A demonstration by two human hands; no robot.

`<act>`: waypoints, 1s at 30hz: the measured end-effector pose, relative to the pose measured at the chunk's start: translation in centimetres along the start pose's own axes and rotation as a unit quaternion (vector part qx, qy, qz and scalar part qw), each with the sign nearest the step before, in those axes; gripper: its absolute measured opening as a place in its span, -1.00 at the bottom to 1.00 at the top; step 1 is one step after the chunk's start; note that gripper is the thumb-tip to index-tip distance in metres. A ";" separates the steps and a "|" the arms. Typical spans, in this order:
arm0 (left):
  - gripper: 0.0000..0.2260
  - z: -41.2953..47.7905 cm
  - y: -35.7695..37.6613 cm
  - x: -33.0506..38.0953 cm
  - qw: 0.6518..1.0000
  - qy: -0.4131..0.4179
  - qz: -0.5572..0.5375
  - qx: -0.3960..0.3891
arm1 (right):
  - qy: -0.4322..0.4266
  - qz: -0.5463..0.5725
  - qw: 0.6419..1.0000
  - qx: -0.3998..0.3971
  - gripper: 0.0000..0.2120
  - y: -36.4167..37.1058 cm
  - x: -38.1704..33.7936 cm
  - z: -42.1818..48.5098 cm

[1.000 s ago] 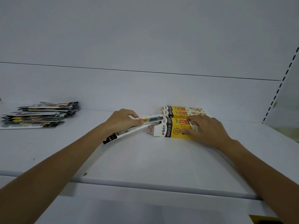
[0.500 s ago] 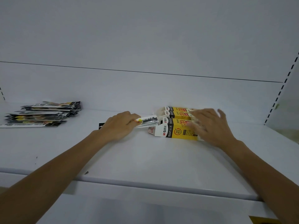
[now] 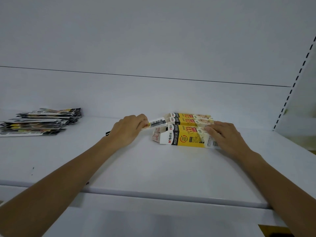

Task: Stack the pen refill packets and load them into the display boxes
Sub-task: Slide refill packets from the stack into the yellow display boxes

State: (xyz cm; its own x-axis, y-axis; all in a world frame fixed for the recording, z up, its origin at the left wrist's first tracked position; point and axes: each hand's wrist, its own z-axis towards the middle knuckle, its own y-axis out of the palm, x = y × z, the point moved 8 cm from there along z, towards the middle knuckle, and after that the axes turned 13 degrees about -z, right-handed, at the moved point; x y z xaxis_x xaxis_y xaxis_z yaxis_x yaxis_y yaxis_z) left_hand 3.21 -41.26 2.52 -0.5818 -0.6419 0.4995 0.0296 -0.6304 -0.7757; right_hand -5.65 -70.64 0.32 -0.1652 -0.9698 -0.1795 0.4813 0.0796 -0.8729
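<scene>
View from the head camera over a white metal shelf (image 3: 153, 168). The left hand (image 3: 127, 130) grasps a slim bundle of pen refill packets (image 3: 156, 123), clear plastic with black-and-white printed ends. The fingers are curled round its left part, and a short black end shows past the wrist on the left. The bundle lies nearly level, pointing right, and its right end meets the open left end of the near display box (image 3: 186, 138). Whether that end is already inside the mouth cannot be told.

The near display box is a long yellow, white and black printed carton lying flat on the shelf, with its end flap folded open at the left. The right hand (image 3: 225, 135) rests palm down on the right part of its top face, fingers straight and pointing left, grasping nothing.

Two far display boxes (image 3: 189, 118) of the same print lie just behind the near one, side by side and touching it.

A loose pile of packets (image 3: 41, 122), black, white and yellow, lies well apart at the far left of the shelf, close to the white back panel (image 3: 153, 96). A slotted upright (image 3: 297, 79) with dark slots runs up the right side.
</scene>
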 end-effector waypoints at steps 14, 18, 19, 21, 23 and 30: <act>-0.77 -0.4 0.7 1.1 1.000 0.017 0.008 -0.005 | -0.050 -0.002 0.998 0.027 -0.31 0.8 0.2 1.0; -0.80 -0.5 1.0 0.6 0.999 0.001 -0.030 -0.015 | -0.060 -0.002 0.998 0.036 -0.30 0.8 0.1 1.1; -0.79 -0.5 1.1 0.3 0.999 -0.006 -0.049 -0.015 | -0.056 -0.001 0.998 0.035 -0.29 0.9 0.2 1.1; -0.77 -0.5 1.2 -0.4 0.997 -0.019 -0.079 -0.015 | -0.053 -0.004 0.998 0.029 -0.30 1.0 0.4 1.1; -0.76 -0.5 1.2 -0.8 0.996 -0.024 -0.083 -0.014 | -0.058 -0.010 0.998 0.029 -0.30 1.0 0.2 1.1; -0.78 -0.8 0.8 -0.5 0.996 -0.028 -0.087 -0.007 | -0.122 -0.030 0.990 0.066 -0.56 -0.3 -1.6 0.3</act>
State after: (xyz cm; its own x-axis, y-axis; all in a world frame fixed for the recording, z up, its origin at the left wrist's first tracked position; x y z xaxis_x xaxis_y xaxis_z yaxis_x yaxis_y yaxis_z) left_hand 2.94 -41.12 1.29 -0.5303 -0.5478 0.6471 -0.0785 -0.7282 -0.6808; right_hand -5.26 -69.16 1.03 0.0081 -1.0000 0.0003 0.5885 0.0045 -0.8085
